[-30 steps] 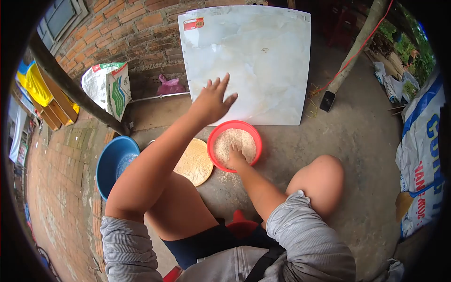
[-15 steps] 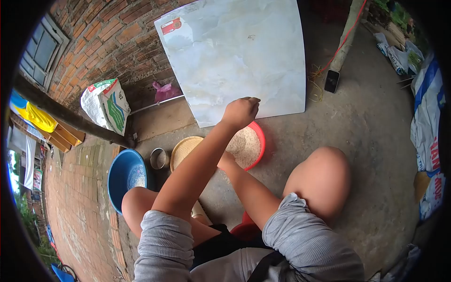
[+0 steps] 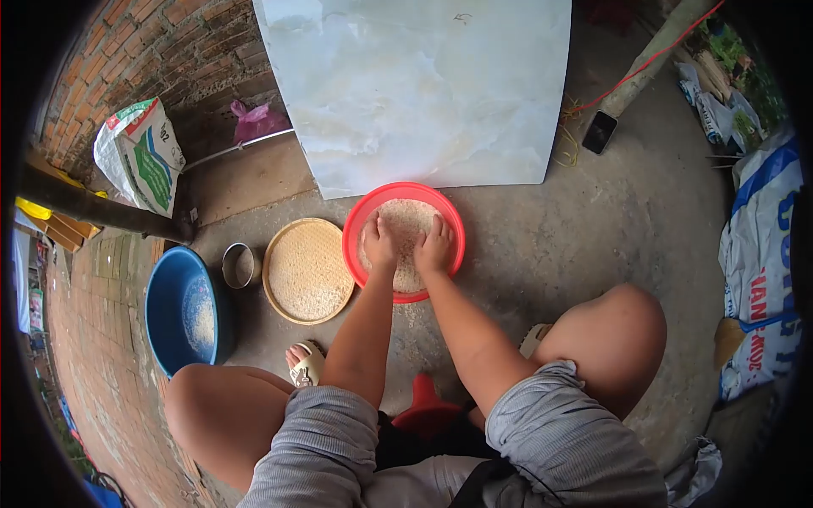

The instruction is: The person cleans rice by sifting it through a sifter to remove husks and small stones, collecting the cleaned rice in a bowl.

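Observation:
A red basin (image 3: 459, 254) stands on the floor in front of me, with pale grain (image 3: 406, 222) in it. My left hand (image 3: 378, 244) is inside it on the left, its fingers curled down into the grain. On the right side of the same basin, my right hand (image 3: 434, 247) is curled in the grain too. Some fingertips are hidden, so how much each hand holds does not show. Left of the basin, touching or nearly touching it, lies a round woven tray (image 3: 268, 269) with a layer of pale grain.
Further left are a small metal sieve or can (image 3: 240, 266) and a blue basin (image 3: 161, 317) with pale bits. A large marbled panel (image 3: 423, 93) rises behind the red basin. A printed sack (image 3: 152, 161) stands by the wall; a phone (image 3: 600, 132) leans against a post.
My left hand has come down from above the basin, where it crossed over my right arm, into the grain. The arms are now uncrossed. The view has shifted, showing the whole basin and tray.

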